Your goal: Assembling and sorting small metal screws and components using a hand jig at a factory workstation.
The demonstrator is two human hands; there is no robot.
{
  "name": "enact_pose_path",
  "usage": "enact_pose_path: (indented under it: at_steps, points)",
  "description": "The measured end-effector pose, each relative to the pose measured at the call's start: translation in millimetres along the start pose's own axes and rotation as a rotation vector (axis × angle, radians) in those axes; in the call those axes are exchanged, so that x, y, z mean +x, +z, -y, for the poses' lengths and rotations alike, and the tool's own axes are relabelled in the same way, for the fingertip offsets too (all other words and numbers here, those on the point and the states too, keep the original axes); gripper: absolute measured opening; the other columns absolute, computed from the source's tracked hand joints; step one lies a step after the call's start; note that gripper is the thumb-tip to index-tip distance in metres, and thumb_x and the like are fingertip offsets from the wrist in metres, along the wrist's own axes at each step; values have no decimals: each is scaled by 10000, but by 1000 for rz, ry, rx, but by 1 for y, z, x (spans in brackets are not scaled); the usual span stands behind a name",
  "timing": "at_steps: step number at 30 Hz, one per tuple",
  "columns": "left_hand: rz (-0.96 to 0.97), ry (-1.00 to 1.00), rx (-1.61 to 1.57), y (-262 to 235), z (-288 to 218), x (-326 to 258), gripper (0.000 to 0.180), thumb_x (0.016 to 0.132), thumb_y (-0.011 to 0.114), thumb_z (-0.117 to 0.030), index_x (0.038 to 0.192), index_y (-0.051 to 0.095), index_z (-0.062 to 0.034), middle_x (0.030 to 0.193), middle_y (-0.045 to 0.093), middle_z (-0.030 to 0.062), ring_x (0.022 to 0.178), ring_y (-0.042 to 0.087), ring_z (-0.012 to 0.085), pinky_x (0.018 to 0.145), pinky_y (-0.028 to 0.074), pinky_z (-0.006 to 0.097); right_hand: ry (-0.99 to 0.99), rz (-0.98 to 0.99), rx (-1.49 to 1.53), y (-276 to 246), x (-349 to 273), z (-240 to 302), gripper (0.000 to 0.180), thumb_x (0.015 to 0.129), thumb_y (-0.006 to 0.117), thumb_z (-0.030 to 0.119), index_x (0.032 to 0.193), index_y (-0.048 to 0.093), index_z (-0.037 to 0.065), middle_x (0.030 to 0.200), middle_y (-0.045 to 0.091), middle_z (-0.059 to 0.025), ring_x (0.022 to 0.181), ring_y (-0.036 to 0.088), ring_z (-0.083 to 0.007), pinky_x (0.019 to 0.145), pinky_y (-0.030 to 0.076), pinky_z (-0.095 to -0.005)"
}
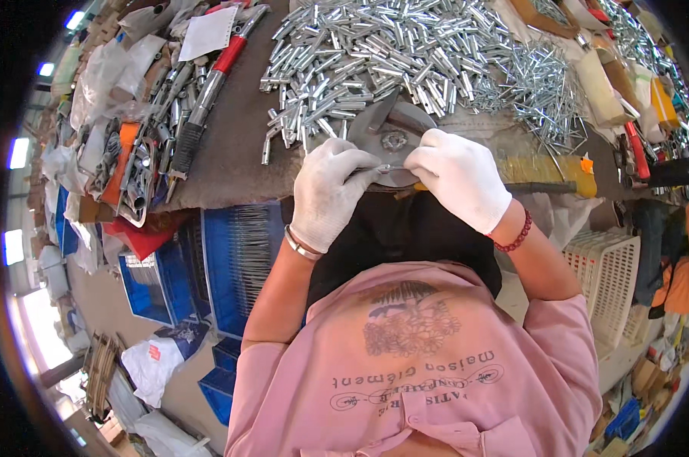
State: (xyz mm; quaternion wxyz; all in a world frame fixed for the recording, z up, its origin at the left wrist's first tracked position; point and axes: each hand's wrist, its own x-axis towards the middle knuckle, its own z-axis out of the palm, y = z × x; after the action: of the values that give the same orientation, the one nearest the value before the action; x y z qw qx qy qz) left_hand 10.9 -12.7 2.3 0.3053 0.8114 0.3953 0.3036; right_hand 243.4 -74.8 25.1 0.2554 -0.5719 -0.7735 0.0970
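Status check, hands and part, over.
Left hand and right hand: gloved, pinching. Small metal part: between them, over near side of grey disc. Loose metal tubes: piled just beyond.

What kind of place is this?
Probably a small-parts assembly workshop. A big heap of metal tubes lies on the bench, a blue crate of long thin rods sits below, and white-gloved left hand and right hand pinch a small metal part.

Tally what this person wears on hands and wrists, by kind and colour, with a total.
White gloves: 2
Pale bangle, left wrist: 1
Red beaded bracelet, right wrist: 1
Total: 4
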Motion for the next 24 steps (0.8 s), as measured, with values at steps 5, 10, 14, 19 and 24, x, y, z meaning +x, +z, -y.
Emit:
enact_pose_path:
  at_steps: [5,10,14,19,24]
  points:
    - [-9,-34,-38,4,6,-3,132,784,859,-88,901,798,-84,918,697,91,919,690,318,813,543,419,-4,32,9,-1,5,-1,24,897,741,115,910,746,135,933,658,-56,866,703,-306,760,573,-423]
    - [-36,1,-11,6,5,-3,139,787,853,-80,918,806,-89,916,694,91,914,690,312,813,540,417,58,85,74,-3,9,-4,40,908,725,140,883,756,133,929,670,-62,880,704,-310,770,572,-421]
    - [-30,28,2,8,1,0,141,795,838,-63,928,799,-89,918,691,95,913,689,319,814,538,417,19,61,117,3,11,-13,45,897,731,146,867,763,135,923,674,-62,877,707,-309,770,575,-421]
    - [-52,151,35,3,2,-1,172,787,848,-35,930,783,-104,912,683,97,881,684,320,775,541,412,-18,-22,98,13,5,-6,35,875,773,158,906,785,147,913,667,-56,871,711,-302,756,580,-414]
    - [-60,127,31,1,-4,-2,160,802,849,-45,931,783,-112,905,679,90,878,683,312,772,540,408,161,-267,-21,-32,-6,-30,90,874,787,86,955,805,120,897,708,-83,864,725,-285,780,586,-363]
